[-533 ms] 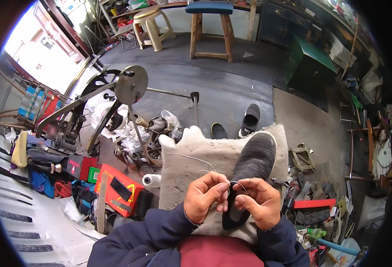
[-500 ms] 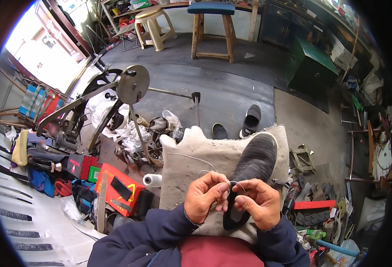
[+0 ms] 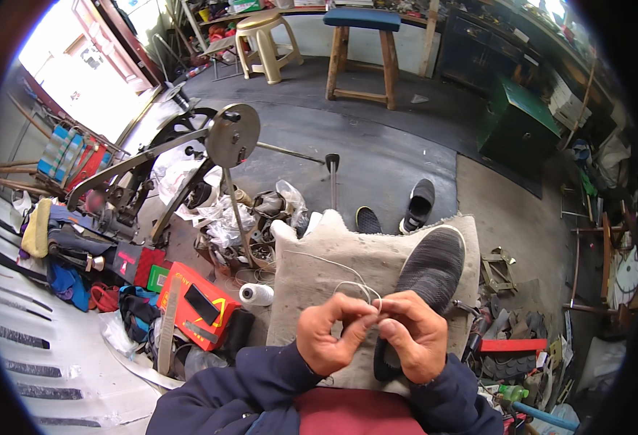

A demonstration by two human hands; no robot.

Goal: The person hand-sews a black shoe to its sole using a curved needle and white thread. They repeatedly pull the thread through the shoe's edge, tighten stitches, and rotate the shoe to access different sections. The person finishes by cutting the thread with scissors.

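Note:
A pale thread (image 3: 353, 270) runs loosely over the beige cloth (image 3: 308, 290) on my lap and loops up to my fingertips. My left hand (image 3: 335, 330) pinches it between thumb and forefinger. Right against those fingertips, my right hand (image 3: 415, 335) is pinched on the thread as well. Whether a needle is between the fingers cannot be made out. Under and beyond my right hand lies a dark grey knit shoe (image 3: 435, 264) with a pale sole edge, its toe pointing away from me. My right hand covers part of its opening.
A white thread spool (image 3: 256, 294) stands left of the cloth, beside a red box (image 3: 221, 310) carrying a black phone (image 3: 201, 305). A metal hand-wheel machine (image 3: 233, 136) rises farther left. Another dark shoe (image 3: 418, 204) is on the floor ahead. Scraps and tools crowd the right.
My hands have drawn together until the fingertips meet, and the thread loop now stands up above them. The whole scene has shifted slightly right and down in view.

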